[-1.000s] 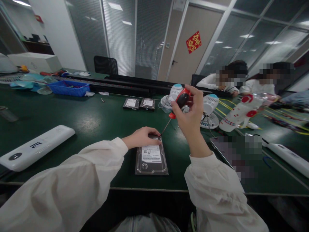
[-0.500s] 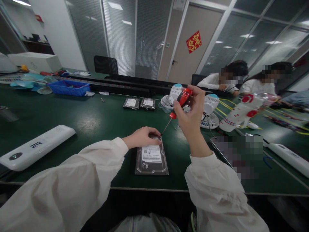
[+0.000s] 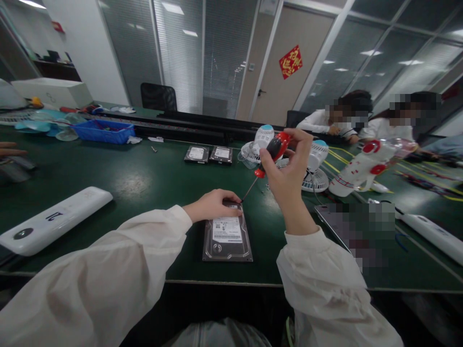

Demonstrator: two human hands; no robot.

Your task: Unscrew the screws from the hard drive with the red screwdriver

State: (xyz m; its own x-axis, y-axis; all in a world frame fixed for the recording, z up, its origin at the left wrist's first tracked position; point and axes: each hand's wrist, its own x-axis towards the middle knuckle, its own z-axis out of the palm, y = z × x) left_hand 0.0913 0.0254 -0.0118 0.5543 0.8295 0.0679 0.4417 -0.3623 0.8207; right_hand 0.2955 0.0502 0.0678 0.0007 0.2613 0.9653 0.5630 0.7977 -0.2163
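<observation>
A hard drive lies label up on the green table before me. My left hand grips its far end, thumb across the label and fingers over the far edge. My right hand is closed around a screwdriver with a red and black handle. Its thin shaft slants down to the left, and the tip meets the drive's far right corner, close to my left fingertips. Exactly how the tip sits there is too small to tell.
Two more hard drives lie farther back. White fans stand behind my right hand, with a white bottle beyond. A blue basket and a white power bank-like case are to the left. Another person's hand shows at the left edge.
My right hand and the screwdriver handle have turned slightly, with the tip in the same place. Another person's hand has come in at the left edge, beside a blurred grey object.
</observation>
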